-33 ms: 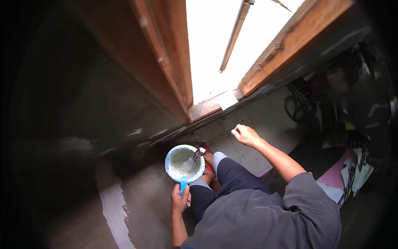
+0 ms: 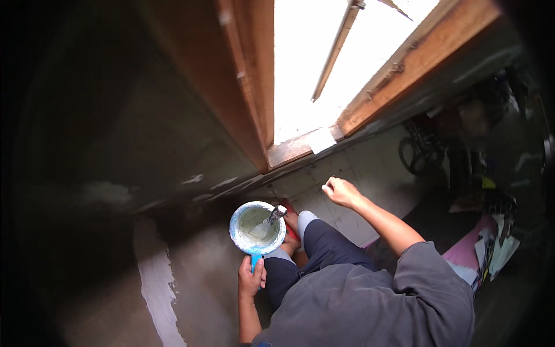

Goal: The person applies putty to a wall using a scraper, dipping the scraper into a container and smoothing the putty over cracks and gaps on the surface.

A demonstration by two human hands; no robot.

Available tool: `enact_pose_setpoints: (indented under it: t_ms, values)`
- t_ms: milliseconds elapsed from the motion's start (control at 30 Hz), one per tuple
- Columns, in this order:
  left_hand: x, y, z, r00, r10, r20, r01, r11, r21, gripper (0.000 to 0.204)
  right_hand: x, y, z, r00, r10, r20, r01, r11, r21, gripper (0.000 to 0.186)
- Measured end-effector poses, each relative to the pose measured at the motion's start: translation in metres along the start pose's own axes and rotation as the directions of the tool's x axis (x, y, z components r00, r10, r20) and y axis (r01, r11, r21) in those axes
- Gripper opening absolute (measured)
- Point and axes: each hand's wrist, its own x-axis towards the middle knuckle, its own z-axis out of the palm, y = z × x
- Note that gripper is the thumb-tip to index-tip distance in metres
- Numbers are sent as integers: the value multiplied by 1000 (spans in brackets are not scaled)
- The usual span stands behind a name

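My left hand is closed around the blue handle of a round dipper, held over my legs at the lower centre. Pale grey-green paste lines its inside, and a dark-handled tool with a paste-smeared end leans in it against the far right of the rim. Up and to the right of the dipper, my right hand is raised with curled fingers, short of the wooden sill; whether anything is inside those fingers is too small to tell. A white piece lies on that sill.
A bright opening in a wooden frame fills the upper centre, with a slanting wooden bar. Dark wall surrounds it. A pale patched strip runs at lower left. A wheeled object and piled papers and cloth stand right.
The view has shifted slightly, so the wooden frame sits a little further right. Both hands and the dipper look almost the same.
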Motion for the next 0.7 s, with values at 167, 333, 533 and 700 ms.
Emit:
enact_pose_setpoints:
  t_ms: [167,333,533,700]
  values:
    - [-1,-31,-7,987,77,-143,-97,985,-140,23,41,-16,71,940,-216,264,258,956,-138,37]
    - [-18,-52,-17,931,137,-338,-216,954,-207,24,67,-50,94,794,-367,484,539,794,-282,35]
    - [-24,-71,-7,818,60,-572,-301,891,-338,25,99,-83,96,542,-498,677,809,527,-260,37]
    - [-12,-108,18,648,60,-760,-423,857,-293,28,119,-97,109,406,-550,730,854,513,-89,30]
